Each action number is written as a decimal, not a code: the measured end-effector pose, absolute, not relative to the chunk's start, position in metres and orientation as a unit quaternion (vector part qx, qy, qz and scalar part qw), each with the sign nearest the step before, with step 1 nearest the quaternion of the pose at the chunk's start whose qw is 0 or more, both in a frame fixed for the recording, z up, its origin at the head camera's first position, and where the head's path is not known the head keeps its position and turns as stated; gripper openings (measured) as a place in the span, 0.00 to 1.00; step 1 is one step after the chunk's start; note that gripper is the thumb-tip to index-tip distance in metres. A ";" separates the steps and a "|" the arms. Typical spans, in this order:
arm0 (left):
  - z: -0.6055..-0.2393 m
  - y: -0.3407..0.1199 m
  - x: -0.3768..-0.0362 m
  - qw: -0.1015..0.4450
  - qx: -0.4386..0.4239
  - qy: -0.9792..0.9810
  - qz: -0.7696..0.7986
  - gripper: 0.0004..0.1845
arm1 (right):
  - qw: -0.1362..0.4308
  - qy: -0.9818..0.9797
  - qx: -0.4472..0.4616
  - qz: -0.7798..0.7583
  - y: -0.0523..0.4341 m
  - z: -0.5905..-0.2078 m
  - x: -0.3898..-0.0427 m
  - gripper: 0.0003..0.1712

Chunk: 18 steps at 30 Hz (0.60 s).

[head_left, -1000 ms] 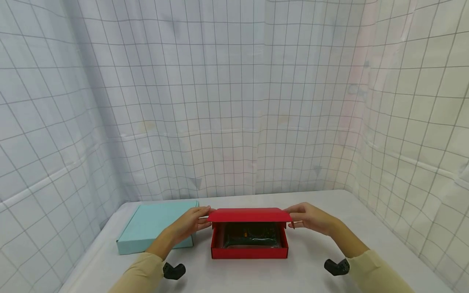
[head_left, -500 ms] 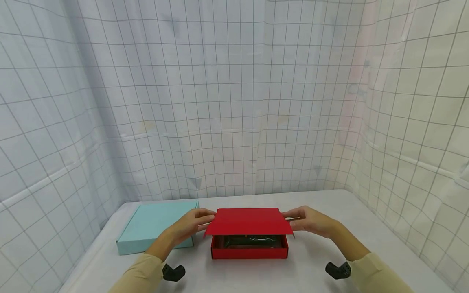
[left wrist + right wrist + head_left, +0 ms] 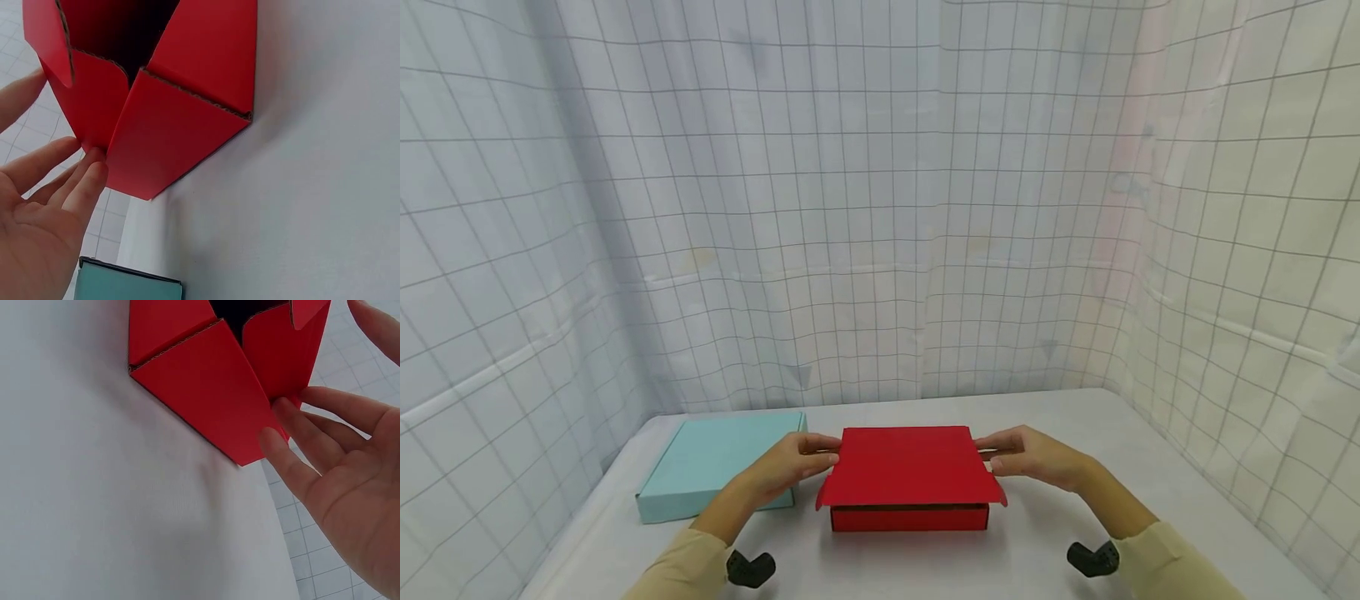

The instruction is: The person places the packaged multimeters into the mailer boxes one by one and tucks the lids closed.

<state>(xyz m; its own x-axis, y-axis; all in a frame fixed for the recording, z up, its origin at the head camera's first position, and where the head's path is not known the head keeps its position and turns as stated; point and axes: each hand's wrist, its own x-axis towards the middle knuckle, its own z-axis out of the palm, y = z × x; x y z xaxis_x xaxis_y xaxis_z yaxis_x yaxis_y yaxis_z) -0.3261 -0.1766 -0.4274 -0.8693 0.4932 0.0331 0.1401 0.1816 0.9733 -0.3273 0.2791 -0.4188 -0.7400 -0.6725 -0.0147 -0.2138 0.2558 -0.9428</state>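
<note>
A red cardboard box (image 3: 910,475) sits at the middle of the white table, its lid lowered almost flat with the front edge slightly raised. My left hand (image 3: 805,455) touches the lid's left edge with straight fingers (image 3: 84,178) against the side flap of the red box (image 3: 181,106). On the opposite side, my right hand (image 3: 1011,454) rests on the lid's right edge, its fingers (image 3: 294,440) laid along the side flap of the red box (image 3: 212,394). The box's contents are hidden by the lid.
A closed light-blue box (image 3: 715,462) lies flat just left of the red one, close to my left forearm; its corner (image 3: 125,284) shows in the left wrist view. Gridded white curtains (image 3: 880,208) enclose the table (image 3: 1052,517) on three sides. Black wrist mounts (image 3: 748,567) sit near the front edge.
Both hands have lowered the red lid from half open to nearly flat over the box, hiding the dark item inside. The light-blue box has not moved.
</note>
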 end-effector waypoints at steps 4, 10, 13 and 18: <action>-0.425 -0.175 -0.322 0.138 0.202 0.768 0.592 0.30 | 0.194 0.778 -0.285 -0.525 0.277 -0.418 -0.325 0.33; -0.427 -0.173 -0.319 0.125 0.192 0.781 0.581 0.29 | 0.168 0.794 -0.271 -0.518 0.271 -0.417 -0.321 0.31; -0.428 -0.173 -0.318 0.121 0.189 0.787 0.575 0.28 | 0.154 0.807 -0.261 -0.506 0.269 -0.417 -0.318 0.32; -0.428 -0.172 -0.315 0.113 0.195 0.799 0.557 0.28 | 0.128 0.837 -0.253 -0.468 0.264 -0.416 -0.315 0.33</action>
